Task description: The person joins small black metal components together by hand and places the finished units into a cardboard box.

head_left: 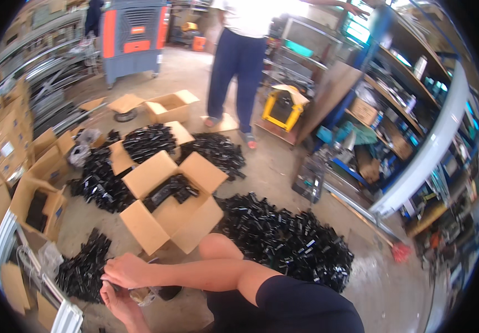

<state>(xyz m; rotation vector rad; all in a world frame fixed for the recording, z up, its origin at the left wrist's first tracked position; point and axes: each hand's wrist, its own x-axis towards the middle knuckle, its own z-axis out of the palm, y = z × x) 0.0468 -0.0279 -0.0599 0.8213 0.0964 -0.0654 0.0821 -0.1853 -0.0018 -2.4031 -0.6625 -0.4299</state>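
My right hand (127, 270) reaches across to the lower left, its forearm stretched over my body. Just below it is my left hand (118, 304), palm partly turned up, fingertips close to those of the right. Both have their fingers closed together; whatever they hold is too small or hidden to name. Beside them lies a small heap of black parts (85, 265). Under the right wrist shows a crumpled clear plastic bag (141, 295) with something brownish in it. An open cardboard box (186, 213) stands ahead, with black parts piled along its far left inside.
A large heap of black parts (289, 238) spreads to the right of the box, and more heaps (100, 180) lie beyond it. Cardboard boxes (42, 205) line the left. A person (236, 72) stands ahead near a yellow-framed machine (282, 109). Loaded shelves (400, 105) stand right.
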